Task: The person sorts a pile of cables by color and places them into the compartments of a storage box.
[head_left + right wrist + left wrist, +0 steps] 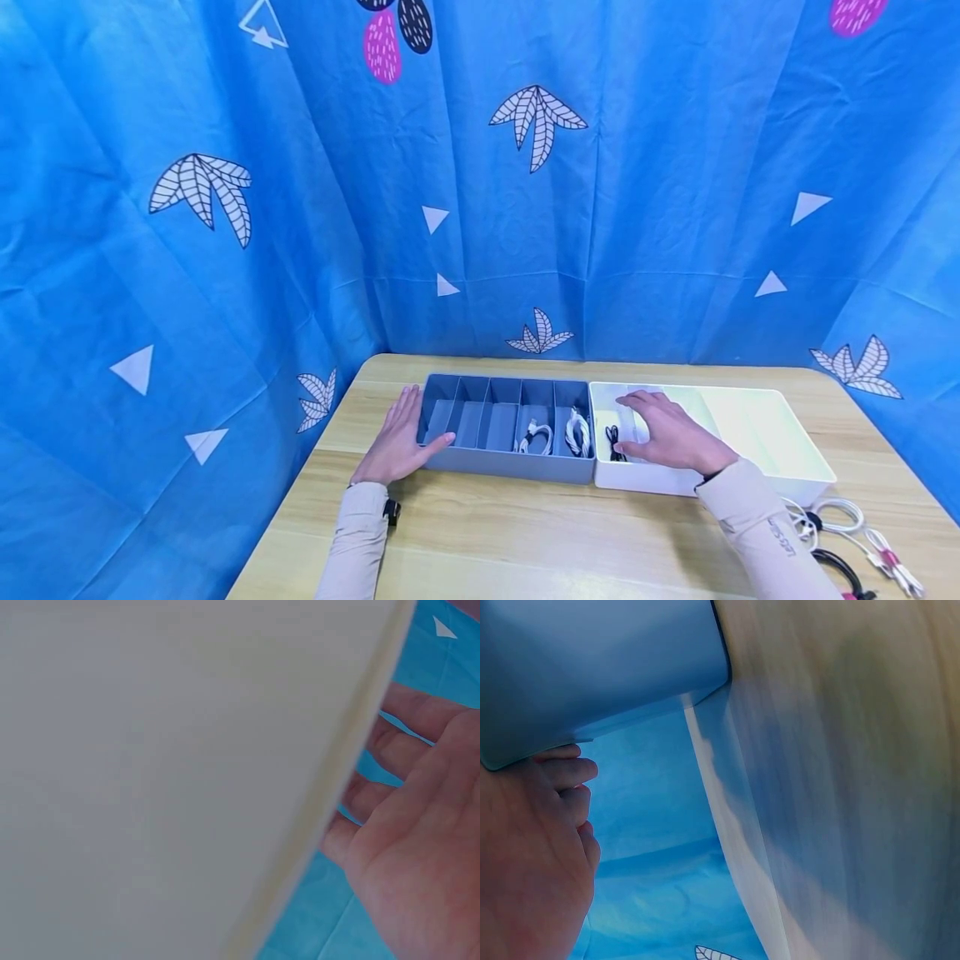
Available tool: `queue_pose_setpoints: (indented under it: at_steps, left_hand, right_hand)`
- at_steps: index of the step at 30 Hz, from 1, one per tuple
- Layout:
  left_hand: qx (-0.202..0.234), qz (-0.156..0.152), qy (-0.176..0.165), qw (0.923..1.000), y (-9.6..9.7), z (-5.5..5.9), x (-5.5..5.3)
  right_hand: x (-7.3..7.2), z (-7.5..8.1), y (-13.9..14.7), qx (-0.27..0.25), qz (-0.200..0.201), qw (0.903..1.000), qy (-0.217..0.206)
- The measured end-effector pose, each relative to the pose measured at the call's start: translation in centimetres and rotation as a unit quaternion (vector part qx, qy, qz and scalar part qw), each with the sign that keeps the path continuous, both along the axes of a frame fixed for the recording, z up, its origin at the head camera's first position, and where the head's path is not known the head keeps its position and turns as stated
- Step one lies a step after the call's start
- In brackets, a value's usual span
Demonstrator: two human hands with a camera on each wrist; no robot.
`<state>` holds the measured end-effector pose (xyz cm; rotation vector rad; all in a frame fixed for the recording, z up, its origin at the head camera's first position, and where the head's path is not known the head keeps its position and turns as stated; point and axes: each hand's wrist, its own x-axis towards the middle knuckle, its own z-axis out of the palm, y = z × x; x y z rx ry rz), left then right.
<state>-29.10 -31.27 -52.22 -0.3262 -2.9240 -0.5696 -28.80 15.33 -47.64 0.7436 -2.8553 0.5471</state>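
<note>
A long blue-grey organizer box with several compartments stands on the table. Beside its left end, my left hand has straight fingers along the end wall, its thumb by the front corner. In the left wrist view those fingers lie partly behind the box's edge. Coiled white cables sit in the two rightmost compartments. Adjoining is a white organizer box, and my right hand is over its left part, fingers and thumb spread apart. A black cable, bundled, lies in the white box's leftmost compartment, near the thumb.
At the table's right side lie a coiled white cable, a white cable with a red tie and a black cable, below the white box's right end. A blue patterned curtain hangs behind the table and along its left side.
</note>
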Motion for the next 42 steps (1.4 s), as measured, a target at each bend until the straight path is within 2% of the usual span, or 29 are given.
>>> queue_pose_setpoints:
  at_steps: [9,15,35,42]
  left_hand:
    - [0.005,-0.003,0.001,1.0,0.0,0.1,-0.1]
    - [0.007,-0.006,0.002,1.0,0.0,0.1,-0.2]
    - [0.016,-0.005,-0.006,0.9998,0.2,0.5,0.1]
    - [0.011,-0.004,-0.012,0.9999,0.1,0.3,0.1]
  right_hand:
    - [0.4,0.4,0.2,-0.003,-0.004,1.0,-0.007]
    - [1.0,0.9,0.7,-0.005,-0.007,1.0,0.003]
    - [4.1,2.5,3.6,-0.008,-0.018,0.999,0.04]
    - [5.1,3.0,4.5,-0.012,-0.02,0.9985,0.05]
